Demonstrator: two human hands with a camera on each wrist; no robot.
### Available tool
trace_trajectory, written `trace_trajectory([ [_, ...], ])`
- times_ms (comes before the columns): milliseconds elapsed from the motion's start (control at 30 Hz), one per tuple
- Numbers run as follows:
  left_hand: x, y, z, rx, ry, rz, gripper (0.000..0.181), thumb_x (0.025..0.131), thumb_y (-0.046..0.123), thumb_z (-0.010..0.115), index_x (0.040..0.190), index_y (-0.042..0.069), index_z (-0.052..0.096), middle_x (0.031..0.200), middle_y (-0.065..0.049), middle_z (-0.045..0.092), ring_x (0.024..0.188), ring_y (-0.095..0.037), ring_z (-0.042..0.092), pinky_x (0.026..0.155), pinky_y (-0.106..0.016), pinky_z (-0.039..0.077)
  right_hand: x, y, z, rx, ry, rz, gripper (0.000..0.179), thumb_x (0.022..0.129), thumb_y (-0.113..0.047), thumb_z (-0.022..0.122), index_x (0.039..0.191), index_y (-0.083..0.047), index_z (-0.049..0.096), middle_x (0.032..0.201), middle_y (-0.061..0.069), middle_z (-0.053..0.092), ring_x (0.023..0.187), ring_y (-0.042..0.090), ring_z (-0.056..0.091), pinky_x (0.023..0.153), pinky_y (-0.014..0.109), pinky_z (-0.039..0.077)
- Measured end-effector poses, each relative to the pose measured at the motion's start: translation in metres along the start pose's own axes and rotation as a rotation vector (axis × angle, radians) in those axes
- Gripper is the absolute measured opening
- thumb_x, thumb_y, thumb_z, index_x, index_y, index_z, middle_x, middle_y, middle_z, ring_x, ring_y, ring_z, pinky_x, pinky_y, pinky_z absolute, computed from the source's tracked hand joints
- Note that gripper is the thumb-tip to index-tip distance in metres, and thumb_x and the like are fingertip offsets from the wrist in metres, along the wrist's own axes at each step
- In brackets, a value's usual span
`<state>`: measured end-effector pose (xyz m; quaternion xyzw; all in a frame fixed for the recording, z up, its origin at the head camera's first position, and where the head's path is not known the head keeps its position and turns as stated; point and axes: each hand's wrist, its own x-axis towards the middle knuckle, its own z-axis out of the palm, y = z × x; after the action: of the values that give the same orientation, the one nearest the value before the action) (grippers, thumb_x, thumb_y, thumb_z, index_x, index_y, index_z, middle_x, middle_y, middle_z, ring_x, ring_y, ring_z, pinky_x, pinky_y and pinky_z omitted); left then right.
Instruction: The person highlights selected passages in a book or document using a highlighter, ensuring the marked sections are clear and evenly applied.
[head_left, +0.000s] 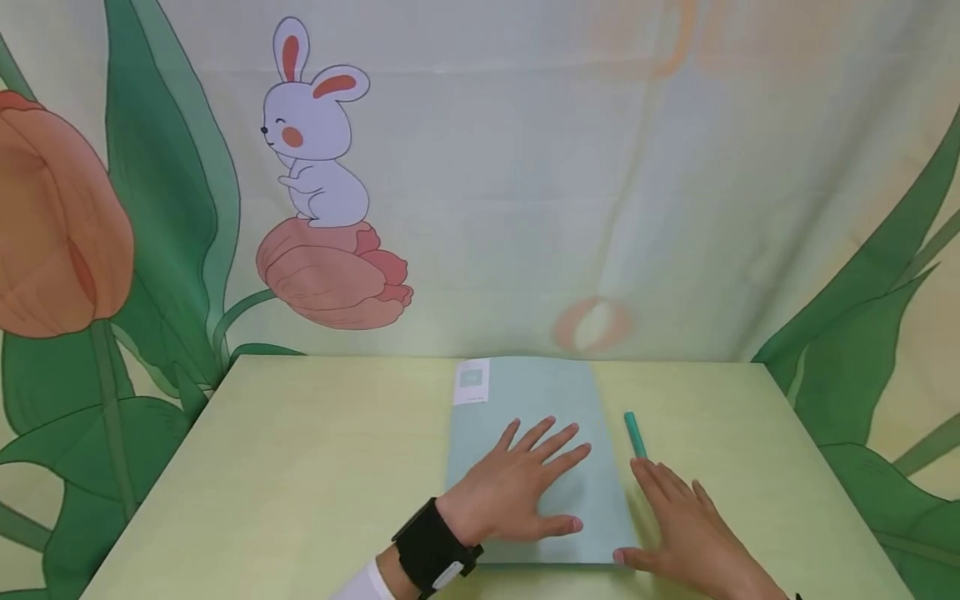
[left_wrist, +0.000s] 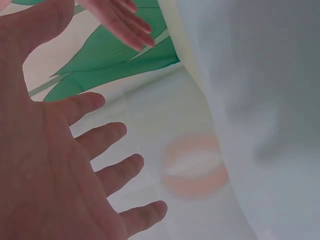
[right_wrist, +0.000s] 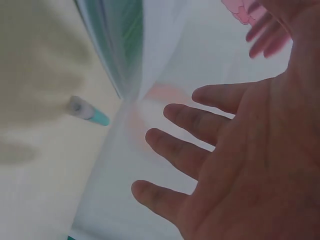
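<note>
A pale blue notebook (head_left: 536,400) with a white label (head_left: 471,381) in its top left corner lies closed on the table. My left hand (head_left: 517,492) is over the middle of the cover, palm down with fingers spread. In the left wrist view the cover (left_wrist: 270,100) fills the right side, and those fingers are straight. By the notebook's lower right corner is my right hand (head_left: 693,529), its fingers extended and holding nothing. Just beyond its fingertips lies a teal pen (head_left: 635,434); the right wrist view shows the pen (right_wrist: 90,111) with a whitish near end.
The pale yellow table (head_left: 315,467) stretches to both sides of the notebook. Right behind its far edge hangs a cloth backdrop (head_left: 487,208) printed with a rabbit, tulips and big green leaves. A black band (head_left: 433,546) is strapped round my left wrist.
</note>
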<state>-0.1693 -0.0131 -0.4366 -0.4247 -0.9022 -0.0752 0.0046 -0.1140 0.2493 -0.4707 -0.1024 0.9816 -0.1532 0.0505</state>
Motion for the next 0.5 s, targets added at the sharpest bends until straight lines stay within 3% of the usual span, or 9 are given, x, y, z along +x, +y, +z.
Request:
trace_trajectory([
  [167, 0.018, 0.002, 0.0, 0.032, -0.017, 0.033, 0.073, 0.096, 0.064, 0.043, 0.157, 0.033, 0.019, 0.164, 0.007, 0.023, 0.153, -0.022, 0.02, 0.119, -0.056, 0.025, -0.003, 0.005, 0.016, 0.016, -0.077, 0.015, 0.114, 0.066, -0.07, 0.075, 0.152, -0.007, 0.035, 0.156, 0.017, 0.037, 0.143, 0.038, 0.034, 0.112, 0.069, 0.022],
  [300, 0.036, 0.001, 0.0, 0.08, -0.02, 0.039, 0.062, 0.102, 0.053, 0.04, 0.157, 0.032, 0.022, 0.163, 0.008, 0.027, 0.151, -0.02, 0.025, 0.119, -0.051, 0.03, -0.004, 0.009, 0.027, 0.024, -0.116, 0.035, 0.108, 0.068, -0.065, 0.077, 0.149, -0.003, 0.04, 0.154, 0.017, 0.04, 0.141, 0.039, 0.039, 0.111, 0.064, 0.03],
  [500, 0.061, 0.005, 0.007, 0.098, -0.118, 0.041, 0.058, 0.101, 0.053, 0.041, 0.155, 0.035, 0.028, 0.162, 0.013, 0.028, 0.151, -0.017, 0.025, 0.119, -0.048, 0.03, -0.005, 0.016, 0.04, 0.047, -0.166, 0.055, 0.103, 0.073, -0.067, 0.072, 0.148, -0.003, 0.041, 0.154, 0.013, 0.041, 0.14, 0.035, 0.041, 0.104, 0.055, 0.044],
])
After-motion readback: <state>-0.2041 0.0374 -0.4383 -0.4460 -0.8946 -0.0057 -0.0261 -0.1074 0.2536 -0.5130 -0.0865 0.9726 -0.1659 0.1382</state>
